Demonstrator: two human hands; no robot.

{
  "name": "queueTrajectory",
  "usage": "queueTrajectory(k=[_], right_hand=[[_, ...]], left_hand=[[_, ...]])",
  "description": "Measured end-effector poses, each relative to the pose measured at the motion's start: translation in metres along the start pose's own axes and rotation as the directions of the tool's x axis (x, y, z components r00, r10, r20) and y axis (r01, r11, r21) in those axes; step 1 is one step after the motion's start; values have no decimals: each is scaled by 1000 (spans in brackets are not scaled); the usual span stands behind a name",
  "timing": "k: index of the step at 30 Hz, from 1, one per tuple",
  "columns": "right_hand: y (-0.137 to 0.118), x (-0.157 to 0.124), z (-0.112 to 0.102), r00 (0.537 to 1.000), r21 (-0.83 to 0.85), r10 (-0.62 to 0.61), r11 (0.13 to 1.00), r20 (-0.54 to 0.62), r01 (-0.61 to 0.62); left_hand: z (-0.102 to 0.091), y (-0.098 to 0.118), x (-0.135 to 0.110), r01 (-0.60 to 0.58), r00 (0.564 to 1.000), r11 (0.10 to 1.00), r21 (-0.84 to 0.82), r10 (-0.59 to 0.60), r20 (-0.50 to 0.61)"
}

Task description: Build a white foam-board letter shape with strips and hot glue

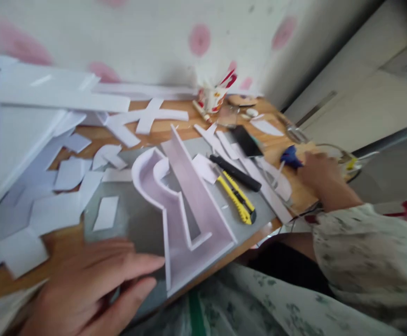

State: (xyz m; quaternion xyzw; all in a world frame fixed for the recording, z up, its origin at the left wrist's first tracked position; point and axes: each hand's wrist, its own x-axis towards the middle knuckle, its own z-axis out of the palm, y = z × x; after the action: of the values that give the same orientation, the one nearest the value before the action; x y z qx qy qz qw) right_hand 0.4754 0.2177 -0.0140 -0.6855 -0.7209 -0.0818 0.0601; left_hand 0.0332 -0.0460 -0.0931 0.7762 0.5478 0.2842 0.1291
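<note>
A white foam-board piece with raised walls, shaped like a hollow curved figure, lies on a grey cutting mat. My left hand is at its lower left, thumb and index finger apart, with the index fingertip at or against the outer wall. Off to the right, my right hand has curled fingers at a blurred blue tool that looks like a glue gun. Beside the foam piece lie a yellow box cutter and a black cutter.
White foam offcuts and stacked sheets cover the left side. Long strips and a dark flat block lie right of the mat. A patterned cup stands by the wall. Cords and a white cabinet are at right.
</note>
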Motion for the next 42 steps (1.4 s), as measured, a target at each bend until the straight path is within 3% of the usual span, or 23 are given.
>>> queueTrajectory(k=[2, 3, 4, 5, 6, 8, 10, 11, 14, 18, 23, 29, 37, 42], right_hand=[[-32, -17, -17, 989, 22, -114, 993, -90, 116], [-52, -28, -27, 938, 115, -290, 942, -191, 315], [-73, -41, -37, 856, 239, -426, 834, -295, 497], [-94, -55, -46, 775, 365, -540, 684, -328, 632], [-113, -68, -54, 691, 438, -662, 551, -288, 710], [-144, -88, -64, 509, 539, -833, 333, -215, 773], [-161, -96, -66, 419, 579, -894, 260, -159, 773], [-166, -96, -64, 398, 580, -906, 249, -143, 776], [-171, -92, -58, 353, 534, -928, 239, -121, 811], [-173, -89, -55, 315, 487, -947, 248, -61, 838], [-175, -91, -53, 313, 483, -949, 258, -35, 837], [-176, -90, -48, 288, 500, -954, 212, -79, 840], [-175, -92, -47, 307, 507, -949, 229, -76, 831], [-177, -91, -45, 282, 506, -957, 211, -67, 836]], left_hand=[[-24, 34, 37, 53, 998, 997, -62, -54, -13], [-32, 45, 52, 41, 999, 997, -60, -43, -31], [-36, 52, 64, 39, 999, 997, -65, -40, -6], [-39, 56, 71, 42, 999, 997, -72, -39, 31], [-39, 59, 74, 40, 998, 997, -67, -36, 56], [-39, 59, 72, 44, 995, 997, -60, -38, 93], [-38, 58, 67, 56, 995, 997, -62, -50, 83], [-38, 58, 65, 59, 996, 996, -71, -54, 69], [-39, 57, 63, 54, 998, 995, -85, -52, 26], [-40, 54, 62, 61, 997, 995, -77, -56, 59], [-42, 52, 59, 83, 992, 996, -26, -80, 101], [-42, 51, 60, 81, 991, 996, -36, -76, 107], [-42, 52, 63, 71, 990, 995, -74, -60, 130], [-45, 53, 66, 42, 991, 998, -47, -36, 131]])
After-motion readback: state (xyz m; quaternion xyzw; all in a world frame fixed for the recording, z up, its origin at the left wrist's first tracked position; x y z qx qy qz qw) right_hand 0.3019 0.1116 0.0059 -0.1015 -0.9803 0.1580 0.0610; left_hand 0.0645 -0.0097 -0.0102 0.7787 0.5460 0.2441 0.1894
